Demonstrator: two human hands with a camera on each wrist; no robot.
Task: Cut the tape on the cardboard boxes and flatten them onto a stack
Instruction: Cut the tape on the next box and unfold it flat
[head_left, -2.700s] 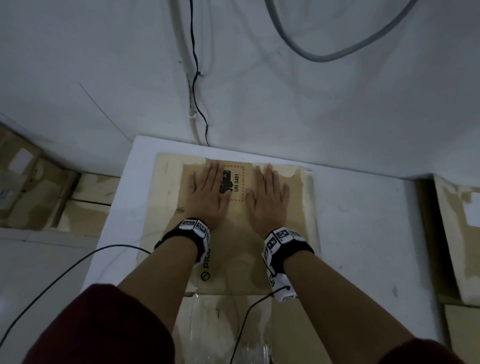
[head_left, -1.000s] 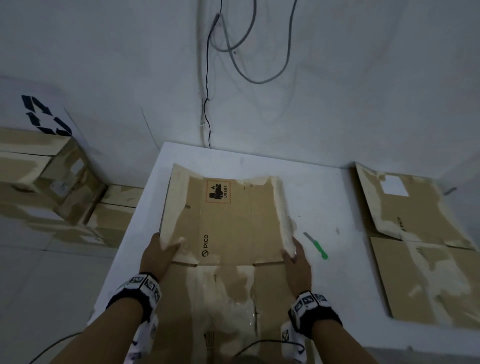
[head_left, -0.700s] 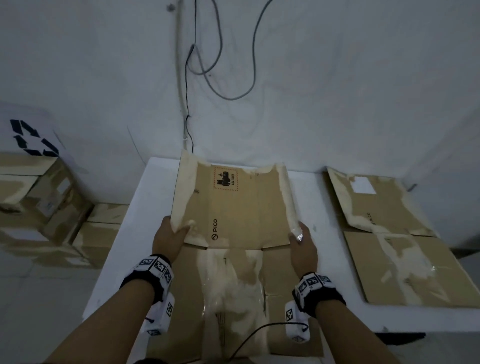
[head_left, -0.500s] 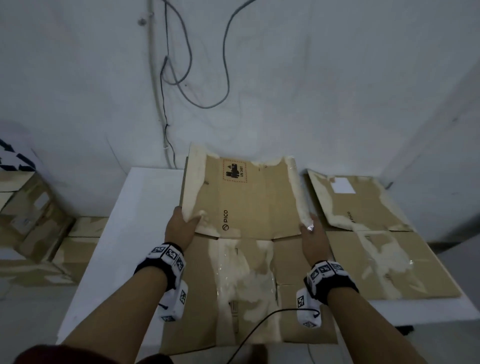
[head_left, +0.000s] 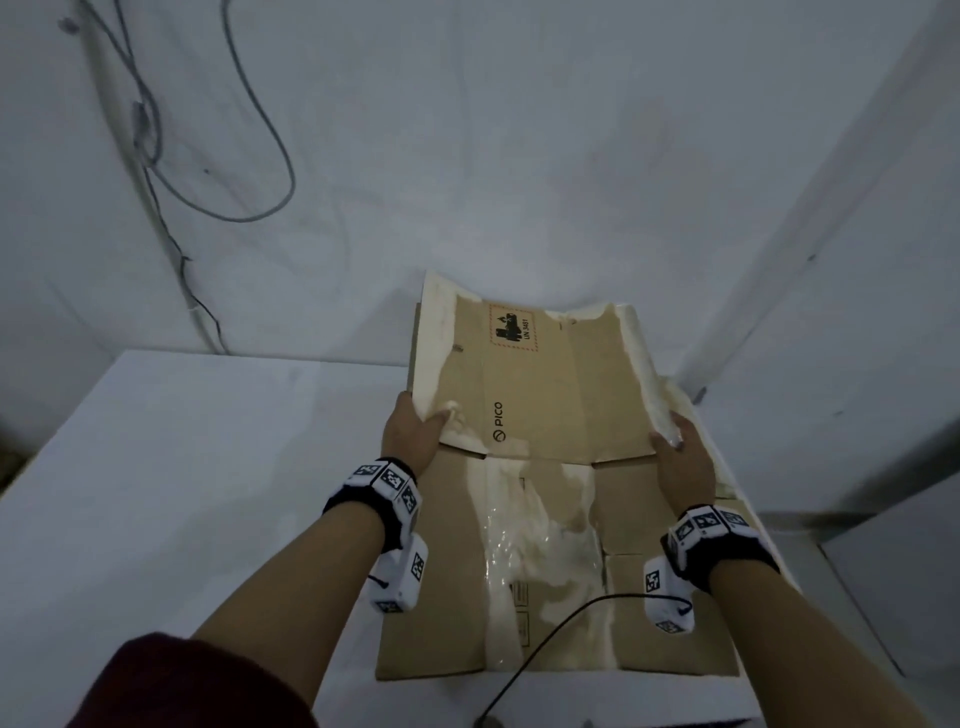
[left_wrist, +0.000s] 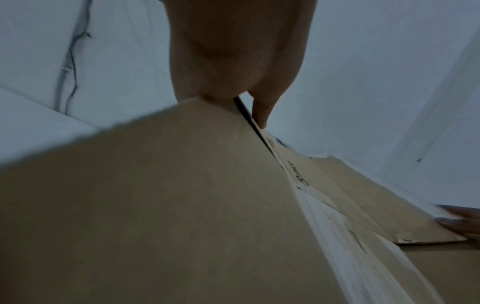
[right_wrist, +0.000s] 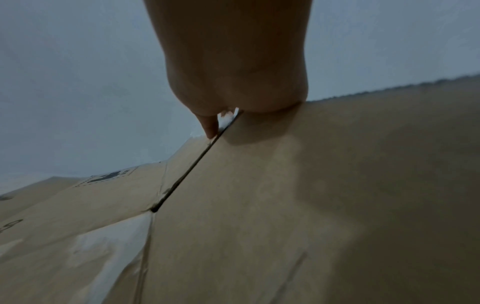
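Note:
I hold a flattened brown cardboard box (head_left: 545, 405), printed PICO and streaked with pale torn tape, in the air over the right end of the white table (head_left: 182, 467). My left hand (head_left: 413, 431) grips its left edge, thumb on top. My right hand (head_left: 675, 452) grips its right edge. Its far flap tilts upward; the near half (head_left: 550, 571) hangs toward me. In the left wrist view my left hand (left_wrist: 249, 96) pinches the box (left_wrist: 182, 205) at a flap slit. The right wrist view shows my right hand (right_wrist: 226, 107) pinching the cardboard (right_wrist: 311, 205) likewise. A sliver of the stack (head_left: 722, 467) shows beyond the right edge.
White walls meet in a corner (head_left: 810, 249) behind the table's right end. Grey and black cables (head_left: 171, 171) hang down the wall at upper left. A black wrist cable (head_left: 550, 639) trails over the box toward me.
Earlier both palms pressed the box flat on the table. Both hands then took its side edges, lifted it, and carried it right until it now hides the stack of flattened boxes.

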